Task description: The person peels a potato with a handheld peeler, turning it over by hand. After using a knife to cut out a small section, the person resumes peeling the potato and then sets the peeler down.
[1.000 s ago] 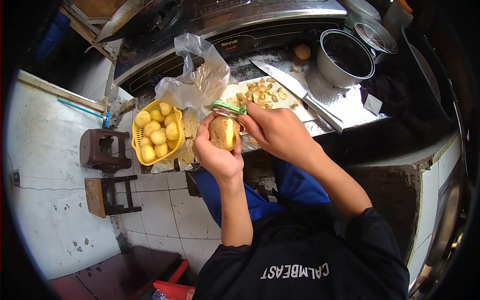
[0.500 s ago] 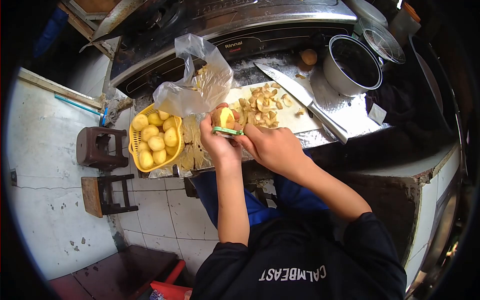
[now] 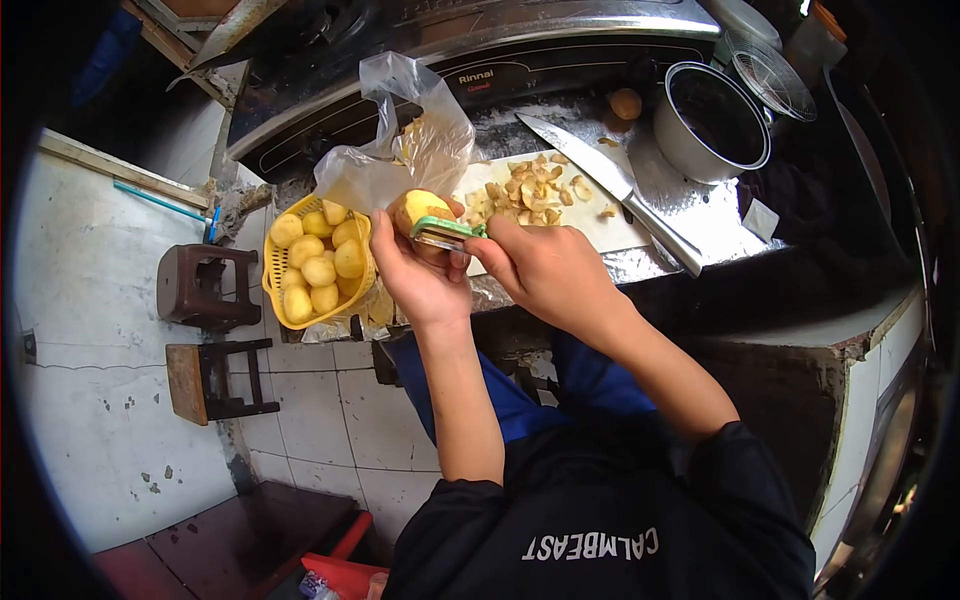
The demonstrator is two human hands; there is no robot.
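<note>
My left hand is closed around a partly peeled potato, its bare yellow flesh showing on top and brown skin at the side. In my right hand is a green-framed peeler, gripped by its handle. The peeler's head lies against or just above the near side of the potato; exact contact is hard to tell. Left of my hands, a yellow basket holds several peeled potatoes. Beyond them, a clear plastic bag stands crumpled. Potato peelings are heaped on a white cutting board.
A large knife lies across the board's right side, its handle toward me. Further right stands a pot with a strainer behind it. A stove borders the back. Two stools stand on the floor at left.
My left hand has turned the potato, so more of its yellow flesh faces up. The peeler has shifted slightly left and up, tilting with its head toward the potato. The whole view has shifted a little.
</note>
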